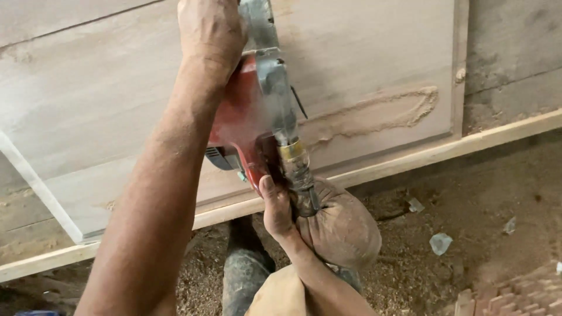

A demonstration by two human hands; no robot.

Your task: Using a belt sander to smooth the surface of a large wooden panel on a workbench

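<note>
A red and grey power sander [252,117] rests on a pale wooden panel [105,88]. My left hand [211,29] is closed over the tool's front end near the top of the view, and my forearm runs up from the lower left. My right hand [275,205] grips the rear of the tool, right beside the brass-coloured outlet and the neck of a dusty brown cloth dust bag [342,231]. The bag hangs off the panel's near edge. A curved ridge of sawdust [380,114] lies on the panel to the right of the tool.
A light wooden batten [497,137] runs along the panel's near edge. Below it the floor [445,199] is covered in sawdust and small scraps. My dark trouser leg [246,269] shows at the bottom centre. Reddish ridged blocks [515,292] sit at the bottom right.
</note>
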